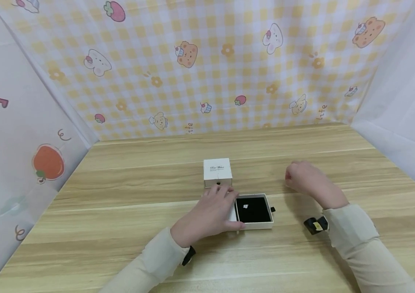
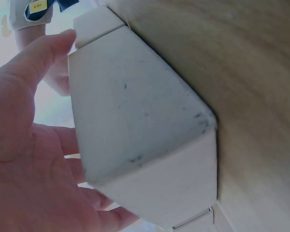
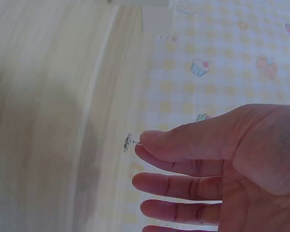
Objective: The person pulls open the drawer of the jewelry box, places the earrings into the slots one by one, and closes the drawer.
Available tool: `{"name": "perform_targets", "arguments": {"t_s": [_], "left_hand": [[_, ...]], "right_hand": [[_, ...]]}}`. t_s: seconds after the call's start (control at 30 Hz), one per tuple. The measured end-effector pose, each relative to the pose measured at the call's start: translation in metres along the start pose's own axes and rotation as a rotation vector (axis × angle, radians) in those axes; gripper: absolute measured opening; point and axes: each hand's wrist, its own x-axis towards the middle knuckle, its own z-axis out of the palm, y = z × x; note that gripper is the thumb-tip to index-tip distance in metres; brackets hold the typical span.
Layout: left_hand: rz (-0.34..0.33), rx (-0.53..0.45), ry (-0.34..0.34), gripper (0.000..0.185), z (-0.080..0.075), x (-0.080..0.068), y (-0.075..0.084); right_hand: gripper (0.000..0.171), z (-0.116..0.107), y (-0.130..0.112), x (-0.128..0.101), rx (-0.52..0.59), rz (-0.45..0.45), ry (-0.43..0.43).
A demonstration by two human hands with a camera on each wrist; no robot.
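Note:
My left hand (image 1: 225,203) grips the left side of an open white jewellery tray (image 1: 255,211) with a black insert; a small shiny piece (image 1: 245,206) sits in the insert. The left wrist view shows the tray's white wall (image 2: 140,130) held between thumb (image 2: 43,53) and fingers. Its white sleeve (image 1: 217,171) stands just behind on the wooden table (image 1: 119,191). My right hand (image 1: 300,179) hovers to the right of the tray. It pinches a tiny silver stud earring (image 3: 128,142) between thumb and forefinger (image 3: 141,142).
Checked yellow cloth with cartoon bears (image 1: 207,69) closes off the back of the table. White sheets hang at the left (image 1: 16,134) and right (image 1: 409,101) sides. Both wrists wear small black cameras.

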Motion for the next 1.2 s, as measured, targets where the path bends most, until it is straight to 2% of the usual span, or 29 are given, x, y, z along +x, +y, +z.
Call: {"name": "perform_targets", "arguments": {"t_s": [0.13, 0.23, 0.5, 0.8, 0.93, 1.2], "left_hand": [[0.007, -0.018, 0.011, 0.076, -0.003, 0.001, 0.0], [0.011, -0.054, 0.052, 0.068, -0.005, 0.001, -0.001], [0.065, -0.185, 0.252, 0.039, -0.009, 0.002, -0.003], [0.145, -0.25, 0.482, 0.021, -0.009, 0.005, -0.004], [0.173, -0.251, 0.547, 0.017, -0.01, 0.005, -0.005], [0.205, -0.244, 0.627, 0.008, -0.01, 0.006, -0.006]], "right_hand": [[0.008, -0.005, -0.01, -0.002, 0.024, -0.055, 0.04], [0.008, -0.009, -0.018, -0.004, 0.076, -0.106, 0.072], [0.007, -0.019, -0.043, -0.012, 0.243, -0.205, 0.102], [0.005, -0.026, -0.065, -0.019, 0.315, -0.29, 0.134], [0.004, -0.027, -0.072, -0.02, 0.376, -0.327, 0.112], [0.006, -0.025, -0.08, -0.022, 0.454, -0.386, 0.087]]}}
